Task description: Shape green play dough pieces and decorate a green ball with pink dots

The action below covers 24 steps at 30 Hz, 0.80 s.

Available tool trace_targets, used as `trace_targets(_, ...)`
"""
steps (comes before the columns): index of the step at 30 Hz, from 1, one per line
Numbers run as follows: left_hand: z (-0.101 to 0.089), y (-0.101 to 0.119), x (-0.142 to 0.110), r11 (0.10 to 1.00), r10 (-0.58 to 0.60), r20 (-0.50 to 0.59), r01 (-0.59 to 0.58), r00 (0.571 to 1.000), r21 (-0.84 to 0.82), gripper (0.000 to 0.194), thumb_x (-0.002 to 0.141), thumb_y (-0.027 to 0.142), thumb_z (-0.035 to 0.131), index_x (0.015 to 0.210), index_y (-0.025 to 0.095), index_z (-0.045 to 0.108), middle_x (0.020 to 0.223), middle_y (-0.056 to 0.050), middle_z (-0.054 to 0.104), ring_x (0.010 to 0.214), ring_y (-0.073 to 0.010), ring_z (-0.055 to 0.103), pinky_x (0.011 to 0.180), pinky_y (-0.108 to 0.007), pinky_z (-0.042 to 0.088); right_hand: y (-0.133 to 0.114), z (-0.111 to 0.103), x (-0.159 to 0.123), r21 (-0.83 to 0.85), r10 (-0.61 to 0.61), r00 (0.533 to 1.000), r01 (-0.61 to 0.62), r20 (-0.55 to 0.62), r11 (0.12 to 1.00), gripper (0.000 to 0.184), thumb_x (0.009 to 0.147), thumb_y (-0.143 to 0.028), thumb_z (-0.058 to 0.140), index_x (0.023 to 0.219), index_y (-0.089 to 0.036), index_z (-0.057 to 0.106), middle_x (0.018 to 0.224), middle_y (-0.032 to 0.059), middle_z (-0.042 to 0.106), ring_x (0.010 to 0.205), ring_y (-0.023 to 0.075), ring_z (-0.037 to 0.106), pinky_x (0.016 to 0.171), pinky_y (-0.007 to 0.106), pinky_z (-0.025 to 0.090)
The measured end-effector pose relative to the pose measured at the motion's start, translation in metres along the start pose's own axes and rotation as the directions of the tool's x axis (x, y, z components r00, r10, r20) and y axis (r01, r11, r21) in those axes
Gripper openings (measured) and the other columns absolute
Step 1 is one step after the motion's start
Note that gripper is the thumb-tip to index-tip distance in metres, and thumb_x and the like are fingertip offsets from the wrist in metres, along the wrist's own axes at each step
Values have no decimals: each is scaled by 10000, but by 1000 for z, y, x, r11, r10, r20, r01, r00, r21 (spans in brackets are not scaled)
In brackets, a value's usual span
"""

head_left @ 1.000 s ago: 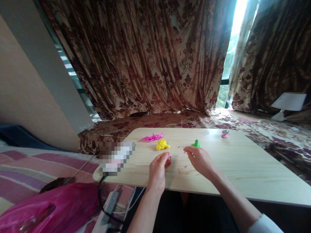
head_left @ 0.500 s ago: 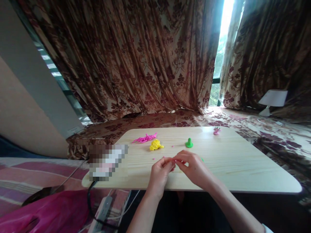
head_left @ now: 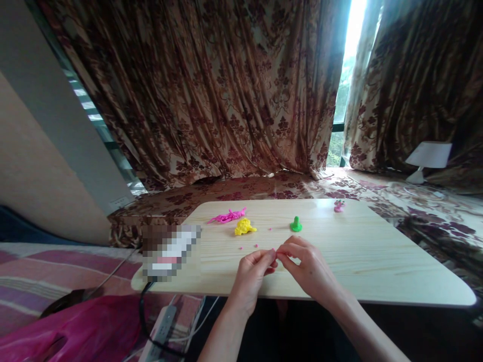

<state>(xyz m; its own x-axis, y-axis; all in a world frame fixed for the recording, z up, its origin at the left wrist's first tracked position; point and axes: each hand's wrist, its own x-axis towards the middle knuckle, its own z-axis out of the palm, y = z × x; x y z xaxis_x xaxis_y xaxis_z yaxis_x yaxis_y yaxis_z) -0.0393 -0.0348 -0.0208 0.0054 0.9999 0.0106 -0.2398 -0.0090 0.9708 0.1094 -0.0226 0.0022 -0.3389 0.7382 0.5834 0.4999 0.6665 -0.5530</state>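
Note:
My left hand (head_left: 252,276) is closed, with thumb and forefinger pinching a small bit of pink modelling clay (head_left: 273,251). Against those fingertips, my right hand (head_left: 310,264) is closed in a pinch too; its fingertips hide whatever is between them. Tiny pink clay bits (head_left: 256,246) are scattered on the table just beyond my hands. Farther back lies a lumpy yellow clay piece (head_left: 245,227), with a bundle of pink clay strands (head_left: 228,216) behind it. A green clay piece (head_left: 296,224) with a wide base and an upright stub stands beyond my right hand.
The pale wooden table (head_left: 362,251) holds a small pink clay figure (head_left: 338,206) at its back right. A blurred-out object (head_left: 171,254) sits on the left, with a black cable (head_left: 142,306) dropping from it. A power strip (head_left: 160,327) and pink bag (head_left: 83,327) are below.
My right hand has moved from beside the green clay piece to my left hand, and their fingertips now meet. The view has turned slightly to the right.

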Motion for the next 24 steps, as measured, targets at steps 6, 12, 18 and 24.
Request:
trace_targets(6, -1, 3, -2, 998, -37, 31, 35, 999, 61, 258, 662, 397, 670, 726, 150, 708, 642, -43, 631, 656, -138, 541, 672, -260, 416, -2, -5, 0, 8, -19, 995, 18, 101, 1000, 165, 838, -166, 519, 862, -209, 677, 791, 27, 608, 769, 151, 566, 692, 257, 428)
trace_targets(12, -2, 3, -5, 997, -46, 76, 41, 996, 63, 225, 709, 359, 640, 708, 140, 691, 678, -47, 633, 666, -131, 540, 691, -261, 413, -4, -10, -3, 37, -37, 994, 34, 105, 999, 142, 827, -167, 538, 812, -211, 672, 789, 19, 610, 780, 149, 568, 710, 255, 426)
trace_targets(18, -2, 2, -6, 994, -75, 125, 84, 989, -65, 226, 716, 343, 643, 688, 122, 681, 658, -51, 614, 647, -123, 541, 660, -253, 422, -3, -8, -6, 114, -9, 998, 2, 61, 994, 154, 828, -170, 532, 758, -200, 666, 763, 19, 610, 750, 144, 568, 697, 255, 433)
trace_targets(24, 1, 4, -5, 971, -132, 128, 154, 983, -181, 177, 705, 287, 666, 731, 112, 681, 645, -33, 608, 617, -103, 547, 668, -250, 434, 0, 2, -7, 325, 136, 990, -136, 21, 936, 130, 822, -208, 536, 736, -177, 629, 718, 4, 603, 664, 125, 554, 634, 233, 431)
